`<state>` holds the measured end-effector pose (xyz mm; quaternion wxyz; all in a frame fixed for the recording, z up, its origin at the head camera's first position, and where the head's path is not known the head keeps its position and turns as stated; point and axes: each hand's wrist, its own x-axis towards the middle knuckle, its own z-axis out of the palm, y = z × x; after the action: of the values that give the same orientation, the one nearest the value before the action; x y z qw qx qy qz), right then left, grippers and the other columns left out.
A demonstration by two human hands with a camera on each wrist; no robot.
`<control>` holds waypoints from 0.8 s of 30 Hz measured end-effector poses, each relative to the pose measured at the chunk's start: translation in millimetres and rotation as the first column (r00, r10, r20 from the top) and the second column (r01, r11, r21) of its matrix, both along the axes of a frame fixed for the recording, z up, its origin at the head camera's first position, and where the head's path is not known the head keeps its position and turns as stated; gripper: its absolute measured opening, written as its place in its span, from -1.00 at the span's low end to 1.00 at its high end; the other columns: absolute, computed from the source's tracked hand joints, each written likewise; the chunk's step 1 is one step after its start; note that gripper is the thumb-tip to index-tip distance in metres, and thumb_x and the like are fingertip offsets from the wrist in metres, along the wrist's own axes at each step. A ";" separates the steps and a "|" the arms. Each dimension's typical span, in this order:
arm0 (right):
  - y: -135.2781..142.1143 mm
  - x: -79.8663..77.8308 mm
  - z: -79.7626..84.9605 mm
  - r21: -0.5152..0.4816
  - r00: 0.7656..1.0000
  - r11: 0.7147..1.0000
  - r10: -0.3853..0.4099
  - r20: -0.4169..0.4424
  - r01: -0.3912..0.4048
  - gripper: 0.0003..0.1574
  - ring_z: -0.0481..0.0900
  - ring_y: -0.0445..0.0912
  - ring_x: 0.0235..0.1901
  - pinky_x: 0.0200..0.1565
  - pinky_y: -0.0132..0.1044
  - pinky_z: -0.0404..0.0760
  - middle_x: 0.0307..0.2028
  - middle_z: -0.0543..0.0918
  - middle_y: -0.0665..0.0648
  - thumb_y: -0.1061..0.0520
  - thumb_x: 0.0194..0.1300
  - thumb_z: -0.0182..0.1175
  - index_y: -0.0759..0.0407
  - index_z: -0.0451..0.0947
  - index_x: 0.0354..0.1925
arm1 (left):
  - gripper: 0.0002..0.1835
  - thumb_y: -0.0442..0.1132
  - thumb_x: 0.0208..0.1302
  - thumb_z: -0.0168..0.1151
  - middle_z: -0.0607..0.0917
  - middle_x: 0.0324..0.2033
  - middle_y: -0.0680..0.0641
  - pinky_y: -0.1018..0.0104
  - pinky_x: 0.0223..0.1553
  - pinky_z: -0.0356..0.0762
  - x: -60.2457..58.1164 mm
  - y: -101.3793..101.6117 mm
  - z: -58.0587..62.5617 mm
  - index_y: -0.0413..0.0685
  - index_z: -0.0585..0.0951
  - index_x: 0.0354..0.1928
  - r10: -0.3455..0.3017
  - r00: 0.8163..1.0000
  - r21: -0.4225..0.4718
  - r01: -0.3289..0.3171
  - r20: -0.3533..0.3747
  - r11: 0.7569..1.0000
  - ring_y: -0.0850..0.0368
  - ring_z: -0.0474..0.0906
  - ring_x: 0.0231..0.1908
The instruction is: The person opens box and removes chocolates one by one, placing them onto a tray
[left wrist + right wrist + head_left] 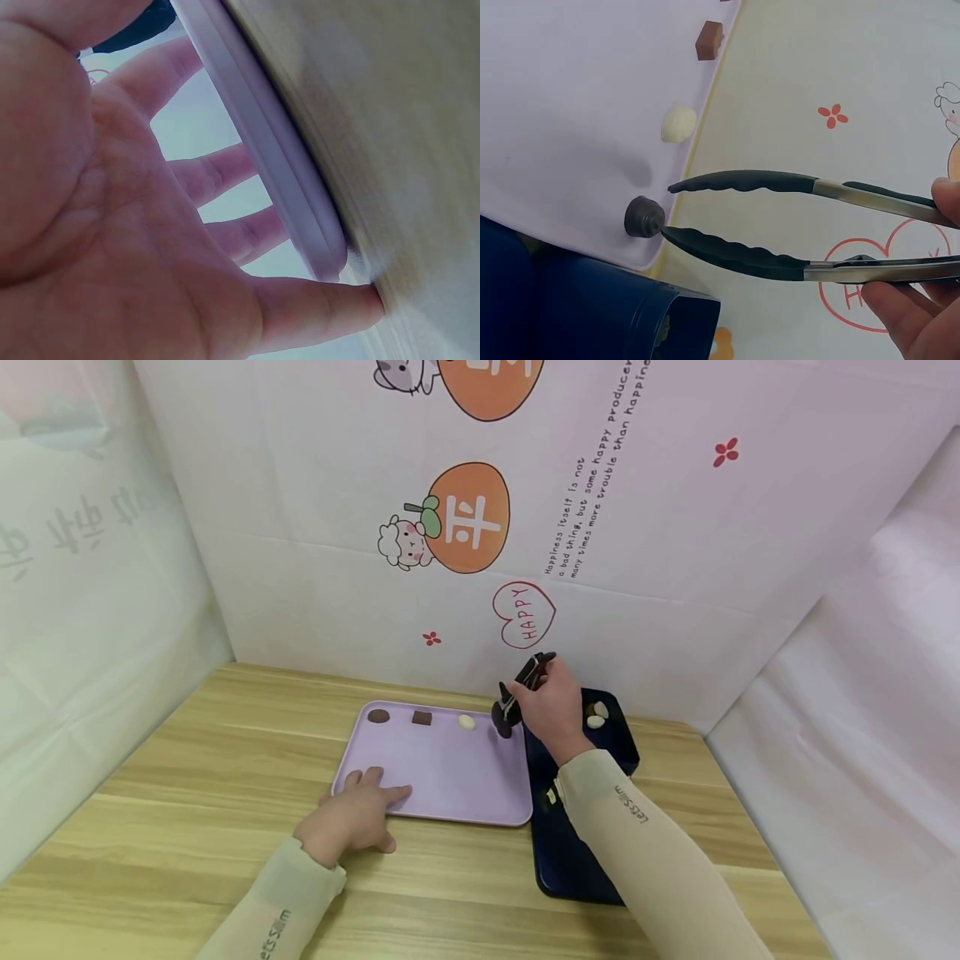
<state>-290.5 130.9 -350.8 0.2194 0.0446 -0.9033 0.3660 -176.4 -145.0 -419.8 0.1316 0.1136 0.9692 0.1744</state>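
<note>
My right hand [553,703] grips black-and-metal tongs [780,262] by the handle, over the back right corner of a lilac tray [450,777]. The tongs' two tips stand apart. Right at the lower tip, in the right wrist view, a dark round chocolate [641,218] sits on the tray. Along the tray's back edge lie a dark round chocolate [378,716], a brown square chocolate [422,718] and a white oval chocolate [467,722]. With fingers spread, my left hand [352,814] rests over the tray's front left corner, its fingertips hidden behind the rim in the left wrist view.
Right of the lilac tray is a navy tray [573,868], partly under my right forearm. At its back stands a navy box [622,743] with several white and brown pieces [597,718]. A small pale piece [552,796] shows beside my sleeve. A printed cloth [337,610] hangs behind.
</note>
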 end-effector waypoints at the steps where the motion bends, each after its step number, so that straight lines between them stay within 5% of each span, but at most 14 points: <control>1: -0.3 0.5 0.2 0.003 1.000 1.000 0.007 0.000 -0.007 -0.54 0.60 0.00 -0.33 -0.34 -0.10 0.69 -0.31 0.57 0.11 -0.04 0.21 0.42 0.15 0.41 -0.14 | -0.08 -0.09 -0.15 0.62 0.19 0.42 -0.33 -0.71 0.04 0.04 0.2 0.0 0.2 0.19 0.49 0.38 0.001 1.000 0.001 -0.001 0.001 1.000 -0.45 0.02 0.37; 14: 5.3 0.2 0.6 0.102 0.999 0.993 0.051 -0.003 -0.051 -0.58 0.60 0.03 -0.28 -0.25 -0.05 0.66 -0.31 0.59 0.12 -0.03 0.23 0.41 0.15 0.43 -0.17 | -0.09 -0.11 -0.14 0.62 0.19 0.43 -0.31 -0.69 0.07 0.03 1.1 0.2 -1.6 0.19 0.49 0.39 0.012 1.000 0.008 -0.012 0.004 1.000 -0.42 0.04 0.37; 18: 14.4 1.7 12.8 0.028 0.998 0.998 0.057 0.025 -0.058 -0.52 0.62 0.04 -0.26 -0.25 -0.05 0.68 -0.27 0.63 0.13 -0.09 0.22 0.40 0.14 0.42 -0.12 | -0.10 -0.11 -0.12 0.61 0.18 0.44 -0.30 -0.68 0.09 0.02 0.7 0.4 -2.5 0.21 0.48 0.39 0.015 1.000 0.006 -0.015 0.010 1.000 -0.41 0.03 0.38; 24: 41.6 -2.0 39.9 -0.135 0.995 0.991 -0.030 -0.100 0.017 -0.50 0.63 0.04 -0.17 -0.15 -0.06 0.66 -0.21 0.64 0.15 -0.04 0.18 0.44 0.17 0.47 -0.07 | -0.10 -0.11 -0.11 0.61 0.18 0.44 -0.30 -0.68 0.09 0.02 0.8 0.1 -2.0 0.20 0.48 0.39 0.012 1.000 0.006 -0.012 0.009 1.000 -0.42 0.03 0.38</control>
<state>-292.5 172.5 -310.9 0.2719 0.0377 -0.8648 0.4204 -175.6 -144.9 -421.9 0.1344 0.1074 0.9688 0.1786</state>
